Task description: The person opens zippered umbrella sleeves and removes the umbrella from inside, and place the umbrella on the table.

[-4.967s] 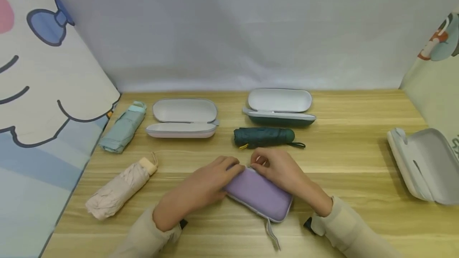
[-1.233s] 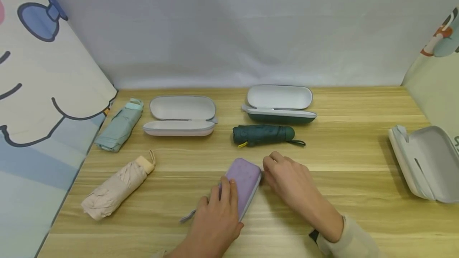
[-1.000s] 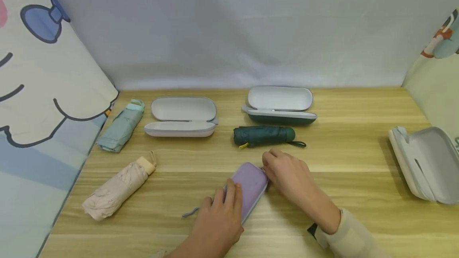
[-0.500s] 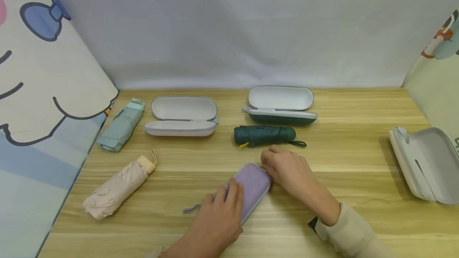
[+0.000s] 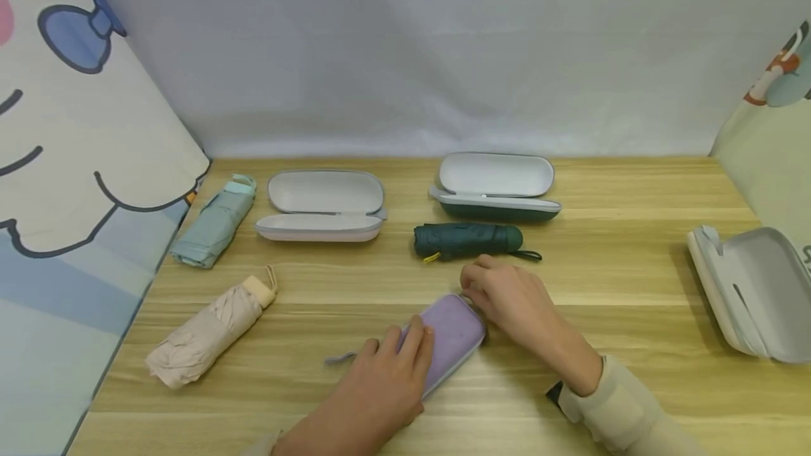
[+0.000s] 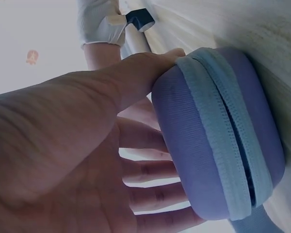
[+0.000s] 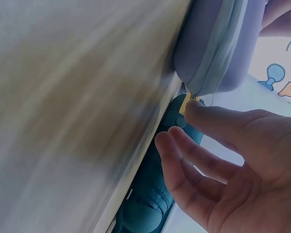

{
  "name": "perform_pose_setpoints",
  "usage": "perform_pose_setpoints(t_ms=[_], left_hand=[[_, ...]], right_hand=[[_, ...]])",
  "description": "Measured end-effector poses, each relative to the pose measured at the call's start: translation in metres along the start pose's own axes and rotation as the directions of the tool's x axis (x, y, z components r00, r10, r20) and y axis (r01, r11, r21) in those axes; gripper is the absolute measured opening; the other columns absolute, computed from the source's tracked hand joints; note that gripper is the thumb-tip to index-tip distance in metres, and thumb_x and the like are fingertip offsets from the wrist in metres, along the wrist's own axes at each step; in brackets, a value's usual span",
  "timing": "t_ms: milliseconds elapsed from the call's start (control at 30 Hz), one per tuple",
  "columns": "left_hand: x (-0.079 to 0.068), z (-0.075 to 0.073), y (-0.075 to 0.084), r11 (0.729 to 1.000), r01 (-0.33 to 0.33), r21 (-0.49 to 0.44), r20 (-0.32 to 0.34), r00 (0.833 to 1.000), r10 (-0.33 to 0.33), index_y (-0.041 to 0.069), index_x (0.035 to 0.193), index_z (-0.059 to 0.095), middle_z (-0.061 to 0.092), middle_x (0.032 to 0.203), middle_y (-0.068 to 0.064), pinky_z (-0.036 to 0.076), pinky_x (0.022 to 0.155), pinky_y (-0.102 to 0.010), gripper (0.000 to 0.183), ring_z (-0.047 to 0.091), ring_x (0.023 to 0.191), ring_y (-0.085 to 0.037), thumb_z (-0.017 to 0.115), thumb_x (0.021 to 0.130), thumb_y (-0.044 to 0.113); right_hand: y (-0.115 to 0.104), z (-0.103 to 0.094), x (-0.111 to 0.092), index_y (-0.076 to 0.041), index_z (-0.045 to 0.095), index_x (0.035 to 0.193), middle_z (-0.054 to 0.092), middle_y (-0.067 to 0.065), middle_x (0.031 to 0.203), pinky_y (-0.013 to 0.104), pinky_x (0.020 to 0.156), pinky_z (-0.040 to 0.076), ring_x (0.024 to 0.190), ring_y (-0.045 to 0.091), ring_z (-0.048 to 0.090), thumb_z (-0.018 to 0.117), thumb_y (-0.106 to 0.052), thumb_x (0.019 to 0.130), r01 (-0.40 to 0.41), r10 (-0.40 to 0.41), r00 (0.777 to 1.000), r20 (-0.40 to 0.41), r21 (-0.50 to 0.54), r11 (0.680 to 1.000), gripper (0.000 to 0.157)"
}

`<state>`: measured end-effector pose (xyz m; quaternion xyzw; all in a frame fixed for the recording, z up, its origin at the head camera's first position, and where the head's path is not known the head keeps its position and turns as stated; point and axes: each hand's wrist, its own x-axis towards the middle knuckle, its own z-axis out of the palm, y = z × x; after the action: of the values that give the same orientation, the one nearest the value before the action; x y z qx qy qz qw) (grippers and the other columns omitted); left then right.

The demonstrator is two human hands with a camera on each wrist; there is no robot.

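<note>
A purple zip case with pale blue-grey zip edging lies slanted on the table in front of me. My left hand holds its near end, fingers over the top and thumb at the end face, as the left wrist view shows. There a narrow dark slit runs between the zip tapes. At the far right corner, my right hand pinches the small zip pull between thumb and finger; the pull is mostly hidden. A grey strap sticks out to the left. Whatever the case holds cannot be seen.
Behind the case lies a folded dark green umbrella. An open green case and an open pale case stand farther back, an open cream case at right. A beige umbrella and a light green one lie left.
Since five seconds ago, the purple case has been turned and my left hand has shifted to its near end. Over the last second the case has swung slightly clockwise; the right hand meets its corner.
</note>
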<state>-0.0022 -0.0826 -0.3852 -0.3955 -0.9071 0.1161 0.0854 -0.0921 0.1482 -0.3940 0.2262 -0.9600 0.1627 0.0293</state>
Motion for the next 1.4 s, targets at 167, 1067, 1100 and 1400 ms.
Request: perform_pose_setpoints(t_ms=[167, 1067, 1100, 1400], left_hand=[[0.000, 0.000, -0.004, 1.000, -0.018, -0.008, -0.009, 1.000, 0.018, 0.005, 0.145, 0.059, 0.061, 0.142, -0.012, 0.055, 0.071, -0.030, 0.091, 0.062, 0.102, -0.020, 0.081, 0.079, 0.066], [0.006, 0.002, -0.033, 0.958, -0.163, -0.235, 0.019, 0.985, 0.172, 0.007, 0.153, 0.051, 0.051, 0.154, -0.014, 0.057, 0.098, -0.042, 0.079, 0.060, 0.125, -0.028, 0.084, 0.089, 0.038], [0.006, 0.002, -0.033, 0.958, -0.164, -0.236, 0.016, 0.985, 0.172, 0.007, 0.153, 0.052, 0.051, 0.154, -0.013, 0.057, 0.099, -0.042, 0.074, 0.060, 0.126, -0.028, 0.082, 0.091, 0.034], [0.007, 0.004, -0.033, 0.950, -0.158, -0.271, 0.040, 0.984, 0.175, 0.013, 0.156, 0.050, 0.048, 0.158, -0.011, 0.054, 0.106, -0.044, 0.051, 0.056, 0.133, -0.029, 0.062, 0.106, 0.019]], right_hand=[[0.002, -0.001, 0.001, -0.018, 0.073, 0.089, 0.071, -0.002, 0.094, 0.029, 0.057, 0.049, 0.067, 0.011, 0.058, 0.084, -0.013, 0.089, 0.018, -0.018, 1.000, -0.006, 0.002, 1.000, 0.012], [0.019, -0.001, 0.003, -0.023, 0.072, 0.088, 0.071, -0.007, 0.097, 0.028, 0.066, 0.053, 0.074, 0.004, 0.066, 0.082, -0.017, 0.091, 0.093, -0.098, 0.995, 0.031, 0.136, 0.986, 0.012], [0.019, -0.001, 0.003, -0.023, 0.072, 0.088, 0.071, -0.007, 0.097, 0.028, 0.067, 0.053, 0.075, 0.004, 0.066, 0.082, -0.017, 0.091, 0.096, -0.102, 0.994, 0.036, 0.137, 0.986, 0.012], [0.019, -0.002, 0.006, -0.024, 0.074, 0.089, 0.069, -0.008, 0.093, 0.028, 0.068, 0.052, 0.075, 0.005, 0.062, 0.082, -0.016, 0.091, 0.150, -0.159, 0.986, 0.056, 0.141, 0.979, 0.011]])
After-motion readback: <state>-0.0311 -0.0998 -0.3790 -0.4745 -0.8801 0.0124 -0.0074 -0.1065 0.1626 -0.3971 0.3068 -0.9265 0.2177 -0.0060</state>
